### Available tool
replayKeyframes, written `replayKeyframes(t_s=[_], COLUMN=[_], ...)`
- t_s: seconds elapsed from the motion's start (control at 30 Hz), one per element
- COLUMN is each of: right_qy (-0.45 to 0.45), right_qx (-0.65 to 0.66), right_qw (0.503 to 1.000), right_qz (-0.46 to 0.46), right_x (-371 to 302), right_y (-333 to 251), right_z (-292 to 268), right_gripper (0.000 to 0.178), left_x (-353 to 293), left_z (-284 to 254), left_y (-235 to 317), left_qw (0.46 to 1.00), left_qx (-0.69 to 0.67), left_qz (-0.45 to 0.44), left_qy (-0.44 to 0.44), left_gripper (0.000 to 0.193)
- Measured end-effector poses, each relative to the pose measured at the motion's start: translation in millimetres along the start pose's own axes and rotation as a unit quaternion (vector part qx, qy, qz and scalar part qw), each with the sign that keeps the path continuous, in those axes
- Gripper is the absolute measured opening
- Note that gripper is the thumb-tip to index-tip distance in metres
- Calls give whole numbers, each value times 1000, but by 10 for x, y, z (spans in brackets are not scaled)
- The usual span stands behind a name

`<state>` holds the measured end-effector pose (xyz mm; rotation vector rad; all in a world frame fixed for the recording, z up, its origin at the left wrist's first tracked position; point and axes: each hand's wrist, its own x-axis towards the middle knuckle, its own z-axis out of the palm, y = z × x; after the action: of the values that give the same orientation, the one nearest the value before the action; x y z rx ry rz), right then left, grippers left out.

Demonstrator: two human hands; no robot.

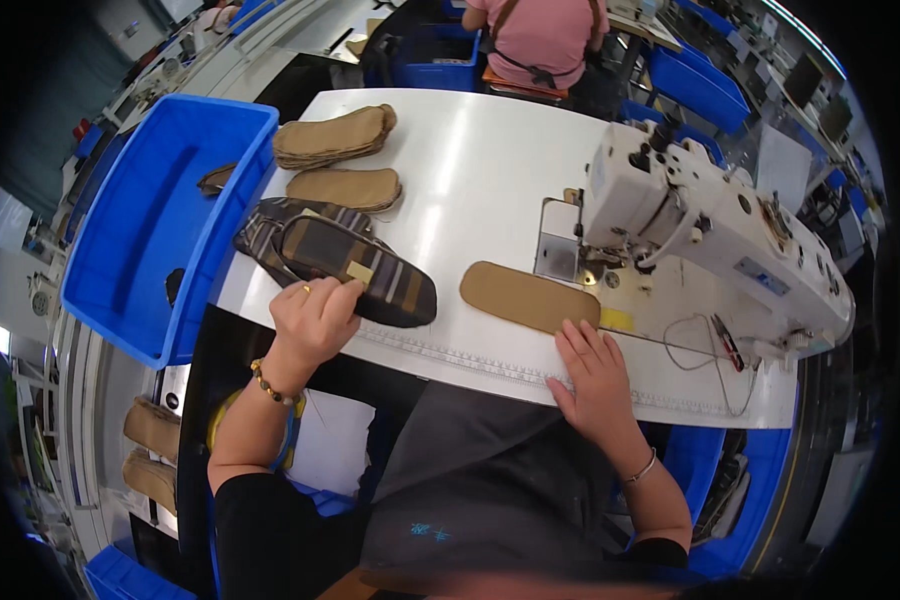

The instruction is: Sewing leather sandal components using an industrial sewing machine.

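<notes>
My left hand (315, 318) is closed in a pinch on the near edge of a dark plaid slipper upper (400, 290), beside a small yellowish tag (359, 272). That piece lies at the front of a pile of plaid uppers (260, 232) on the left part of the table. My right hand (595, 380) lies with its fingers stretched out, the tips on the near right end of a tan insole-shaped piece (520, 293). The insole piece rests flat on the tabletop, left of the sewing machine's needle area.
A white sewing machine (710, 210) stands at the right, with red-handled snips (727, 343) beside it. Stacked tan insoles (335, 137) sit at the far left. A blue bin (120, 250) adjoins the table. A ruler strip (450, 353) runs along the front edge. Another person (540, 40) sits beyond.
</notes>
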<state>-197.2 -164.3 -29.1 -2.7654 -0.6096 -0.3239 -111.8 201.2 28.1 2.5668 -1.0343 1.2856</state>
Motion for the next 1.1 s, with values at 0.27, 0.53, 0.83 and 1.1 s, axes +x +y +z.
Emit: replayKeyframes(t_s=[0.27,0.53,0.83,1.1], right_qy=[63,-23,-120,57], right_qx=[381,774,637,796], right_qw=[921,598,750,557], right_qz=[46,206,132,231], right_x=[-46,-57,-165,-391], right_y=[-82,12,-113,-431], right_z=[-153,-202,-437,-130], right_gripper=[46,19,20,60], left_x=[362,338,356,153], left_z=[340,57,-43,4], left_y=[924,1379,1350,1642], left_qw=[987,971,638,631], left_qx=[-154,-216,-613,-673], left_qz=[2,97,-192,-307], left_qy=[44,-36,-424,-236], left_gripper=[37,41,14,19])
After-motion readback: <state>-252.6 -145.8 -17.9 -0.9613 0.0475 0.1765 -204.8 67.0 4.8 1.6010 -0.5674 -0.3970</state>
